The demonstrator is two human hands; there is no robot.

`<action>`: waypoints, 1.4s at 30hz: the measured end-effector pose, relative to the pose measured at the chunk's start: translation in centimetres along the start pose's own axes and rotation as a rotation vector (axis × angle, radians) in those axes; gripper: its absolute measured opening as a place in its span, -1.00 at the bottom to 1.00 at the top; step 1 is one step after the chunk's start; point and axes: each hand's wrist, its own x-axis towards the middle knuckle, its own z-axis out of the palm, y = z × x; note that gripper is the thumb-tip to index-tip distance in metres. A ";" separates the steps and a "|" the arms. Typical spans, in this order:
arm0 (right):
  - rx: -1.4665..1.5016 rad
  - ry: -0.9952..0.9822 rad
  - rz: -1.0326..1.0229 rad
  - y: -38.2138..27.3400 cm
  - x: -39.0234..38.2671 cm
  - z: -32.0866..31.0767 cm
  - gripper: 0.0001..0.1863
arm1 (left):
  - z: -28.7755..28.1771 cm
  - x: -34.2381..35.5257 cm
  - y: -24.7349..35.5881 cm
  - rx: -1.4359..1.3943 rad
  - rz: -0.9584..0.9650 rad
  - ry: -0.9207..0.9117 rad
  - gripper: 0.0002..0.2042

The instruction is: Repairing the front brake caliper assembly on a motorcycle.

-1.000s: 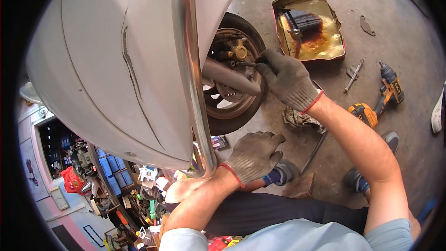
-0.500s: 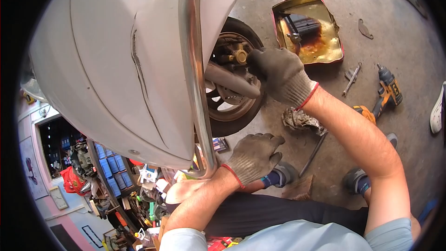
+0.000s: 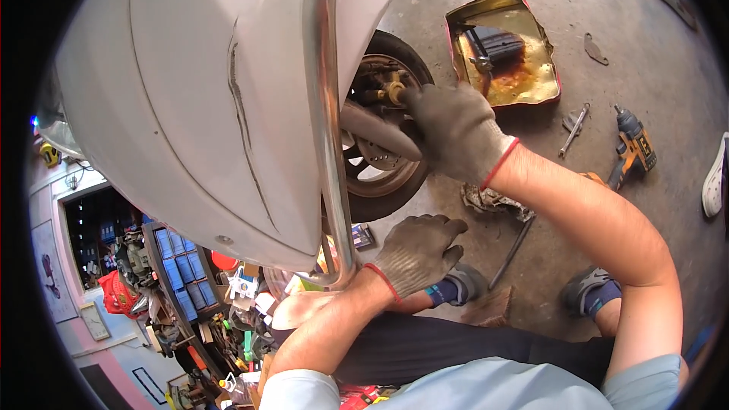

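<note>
A scooter wheel (image 3: 385, 201) with a black tyre and a drilled brake disc shows beside a white body panel (image 3: 190, 106). My right hand (image 3: 456, 129), in a grey work glove with red cuff trim, is closed against the gold-coloured brake caliper (image 3: 395, 92) at the wheel. Its fingertips are hidden, so what they grip cannot be made out. A grey fork leg (image 3: 380, 130) runs just below the caliper. My left hand (image 3: 416, 254), gloved alike, hovers near the chrome guard bar (image 3: 334, 205), thumb apart from the fingers, with nothing in it.
A cut metal tray (image 3: 535, 80) holds dark fluid and a black part. Right of the wheel lie a cordless impact driver (image 3: 632, 144), a wrench (image 3: 575, 129), a rag (image 3: 490, 201) and a metal bar (image 3: 510, 254). Cluttered shelves (image 3: 182, 273) stand at lower left.
My right hand has turned and shifted slightly down at the caliper, showing more of the back of the glove. The left hand has barely moved. The whole view has shifted a little.
</note>
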 end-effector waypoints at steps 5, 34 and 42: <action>0.745 -0.199 0.537 -0.2 1.3 -0.6 -0.65 | -0.3 -0.1 0.4 -0.007 -0.024 -0.017 -0.61; 0.337 -0.334 0.124 2.4 0.3 -3.1 -0.49 | 0.2 0.4 -0.3 -0.011 0.036 0.054 -0.64; -0.547 -1.209 -0.018 13.5 -15.0 2.6 -0.67 | 9.1 3.7 -0.7 0.049 -0.123 -0.306 -0.65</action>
